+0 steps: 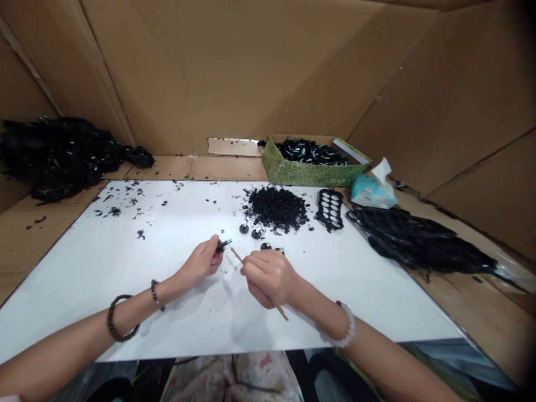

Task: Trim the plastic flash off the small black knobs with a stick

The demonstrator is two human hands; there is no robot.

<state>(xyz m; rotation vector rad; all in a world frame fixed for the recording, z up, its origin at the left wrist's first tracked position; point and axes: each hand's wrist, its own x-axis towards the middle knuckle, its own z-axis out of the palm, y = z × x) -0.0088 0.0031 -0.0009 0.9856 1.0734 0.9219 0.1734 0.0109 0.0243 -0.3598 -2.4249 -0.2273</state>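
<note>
From the head camera, the person's left hand [201,261] and right hand [270,277] sit apart, low in the middle of the frame, with a small gap between them. The left hand pinches a small black plastic part [221,245] with a metal tip between its fingers, while the right hand grips a thin wooden stick [258,283] like a pencil. The stick's point reaches up and left to just beside the black part; whether they touch is too small to tell. Both hands are over a white sheet [125,268] laid on a cardboard surface [161,167]. Just above the hands, several small black knobs [256,234] stand on the sheet, below a heap of tiny black rings [276,209]. Further right lies a black perforated holder [329,209]. Scattered black bits [125,204] dot the upper left of the sheet. A tangled black mass [58,156] sits at the far upper left, and a long black bundle [419,240] lies at the right. At the top right of the frame, a green patterned box [285,170] holds black parts [312,151], beside a pale blue tissue pack [372,190]. Cardboard walls [268,67] surround the area, and nothing stands between the hands and the black part.
</note>
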